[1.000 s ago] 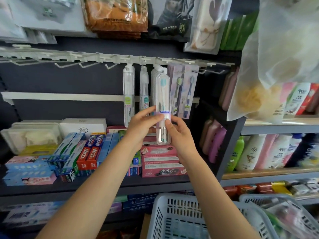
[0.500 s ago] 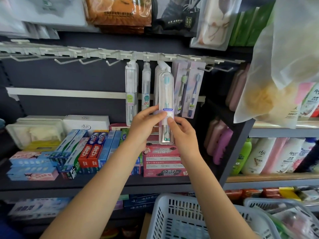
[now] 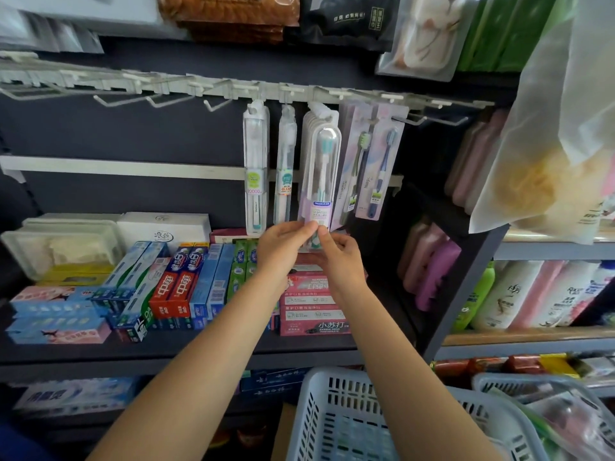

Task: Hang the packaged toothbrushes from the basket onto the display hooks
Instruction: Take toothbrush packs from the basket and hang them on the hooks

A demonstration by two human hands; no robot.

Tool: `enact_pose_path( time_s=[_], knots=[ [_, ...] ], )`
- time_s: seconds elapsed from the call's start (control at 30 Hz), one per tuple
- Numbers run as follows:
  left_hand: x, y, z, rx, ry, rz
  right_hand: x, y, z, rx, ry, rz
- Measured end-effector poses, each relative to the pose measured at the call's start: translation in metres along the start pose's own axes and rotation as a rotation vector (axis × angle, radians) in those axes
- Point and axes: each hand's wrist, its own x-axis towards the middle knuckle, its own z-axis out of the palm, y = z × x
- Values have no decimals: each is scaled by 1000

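A clear-packed toothbrush [image 3: 322, 168] with a lilac label hangs upright at the front of a stack on a display hook [image 3: 316, 106]. My left hand [image 3: 283, 247] and my right hand [image 3: 336, 254] pinch its lower end from either side, thumbs and fingertips meeting just under the label. Two more clear toothbrush packs [image 3: 255, 168] hang to its left, and carded toothbrushes [image 3: 376, 161] hang to its right. The white hook rail [image 3: 139, 88] runs across the dark back panel, with bare hooks on its left half. A white slotted basket [image 3: 352, 417] stands below my forearms.
Toothpaste boxes [image 3: 179, 287] crowd the shelf under the hooks. Pink and white bottles [image 3: 532, 294] fill the shelves at right. A translucent bag [image 3: 559, 128] hangs at upper right. A second basket [image 3: 565, 414] with packets sits at lower right.
The toothbrush pack has gone up and back until its top sits on the hook. Both hands have slid down from its middle to its lower end.
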Motion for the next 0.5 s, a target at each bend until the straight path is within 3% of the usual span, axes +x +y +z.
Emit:
enact_pose_path(
  time_s=[0.17, 0.3, 0.4, 0.5],
  knots=[
    [-1, -11, -1, 19, 52, 21, -3, 2, -5, 36, -38, 64],
    [-24, -42, -13, 102, 74, 46, -35, 15, -38, -80, -61, 95],
    [-56, -91, -21, 221, 48, 51, -66, 46, -74, -205, -95, 148],
    [-93, -165, -30, 486, -31, 0, -96, 97, -112, -350, -69, 274]
  ],
)
